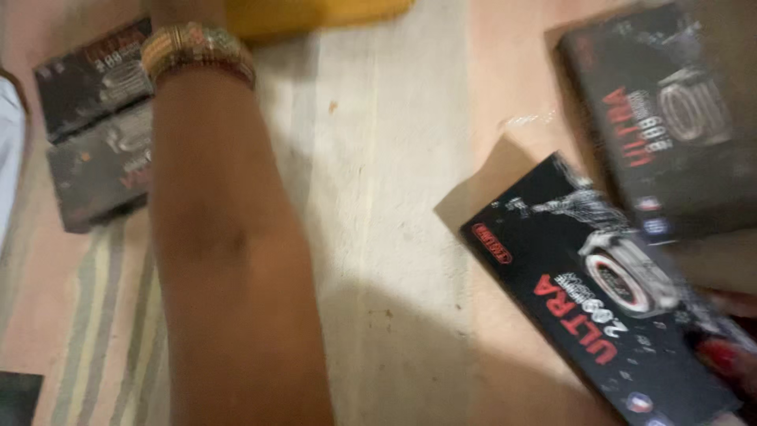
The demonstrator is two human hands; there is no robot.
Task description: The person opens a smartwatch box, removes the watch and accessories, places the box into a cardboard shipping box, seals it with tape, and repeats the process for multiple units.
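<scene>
My left forearm (pixel 229 260) reaches up across the left of the view. Gold and red bangles (pixel 197 51) sit on its wrist, and the hand itself is cut off by the top edge. At the bottom right, fingers of my right hand (pixel 729 355) with red nails grip the near end of a long black product box (pixel 591 292). The box shows a picture of a watch and is tilted over the mat. A second black box (pixel 670 126) of the same kind lies just beyond it at the upper right.
Two more black boxes (pixel 98 126) lie side by side at the upper left, next to my wrist. A yellow object (pixel 315 16) is at the top edge. Everything rests on a pale striped mat (pixel 386 197). A white thing (pixel 8 150) shows at the left edge.
</scene>
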